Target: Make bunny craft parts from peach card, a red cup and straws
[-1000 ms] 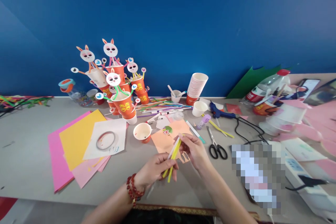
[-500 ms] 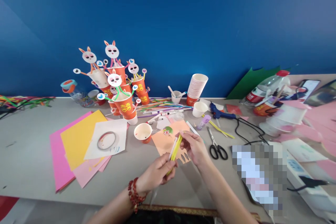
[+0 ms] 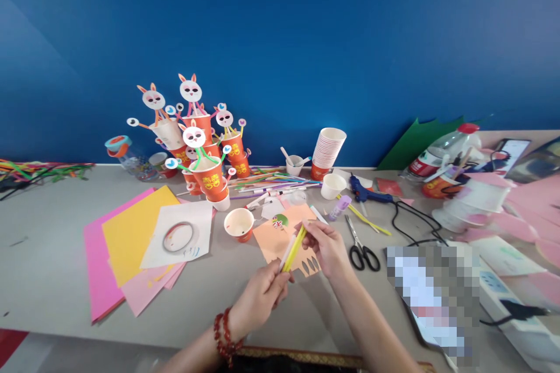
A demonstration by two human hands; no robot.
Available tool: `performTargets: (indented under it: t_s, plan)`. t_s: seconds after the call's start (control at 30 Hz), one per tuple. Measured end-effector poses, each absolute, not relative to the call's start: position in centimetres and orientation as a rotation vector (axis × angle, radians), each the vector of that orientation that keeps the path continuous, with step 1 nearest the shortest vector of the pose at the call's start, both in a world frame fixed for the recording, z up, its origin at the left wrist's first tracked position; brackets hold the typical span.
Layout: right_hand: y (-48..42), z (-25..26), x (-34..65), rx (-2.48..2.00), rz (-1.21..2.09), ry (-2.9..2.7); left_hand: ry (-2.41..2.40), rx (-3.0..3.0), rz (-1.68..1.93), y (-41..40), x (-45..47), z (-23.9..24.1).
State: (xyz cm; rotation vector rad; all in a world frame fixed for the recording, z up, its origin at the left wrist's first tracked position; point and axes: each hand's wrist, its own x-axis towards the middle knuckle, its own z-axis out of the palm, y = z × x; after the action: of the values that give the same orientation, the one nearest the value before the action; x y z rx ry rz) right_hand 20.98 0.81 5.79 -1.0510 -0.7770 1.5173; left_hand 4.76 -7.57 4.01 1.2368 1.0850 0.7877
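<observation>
Between my hands, yellow pipe cleaners [image 3: 294, 249] lie slanted beside a thin white stick [image 3: 287, 253]. My left hand [image 3: 261, 290] is closed around the lower ends, thumb on top. At the upper end, the fingers of my right hand [image 3: 326, 246] pinch the yellow pipe cleaners. Beneath them lies a peach sheet of paper [image 3: 265, 236] with oval holes cut along its near edge. A paper cup [image 3: 238, 225] stands open to the left of the sheet, and black-handled scissors [image 3: 363, 250] rest to the right of my right hand.
Cup-and-rabbit figures [image 3: 209, 178] stand at the back left. Coloured sheets [image 3: 98, 262] carry a roll of tape [image 3: 166, 239]. A cup stack [image 3: 329, 151], a blue glue gun [image 3: 367, 193], a glue stick [image 3: 339, 208], a plastic bottle [image 3: 441, 154] and a power strip [image 3: 503, 309] stand or lie rightward.
The view has shifted slightly. Both hands keep hold of the yellow pipe cleaners and white stick, with little visible movement.
</observation>
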Motion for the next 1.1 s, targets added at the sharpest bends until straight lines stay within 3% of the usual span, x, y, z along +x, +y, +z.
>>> performTargets:
  t_s: [0.67, 1.1]
  plan:
    - [1.0, 5.6, 21.6, -1.065, 1.463, -0.817, 1.191, 1.374, 0.789, -8.3, 4.6, 3.7]
    - [-0.6, 5.9, 22.1, -1.02, 1.654, -0.904, 1.061, 1.141, 0.813, -7.4, 4.6, 4.2]
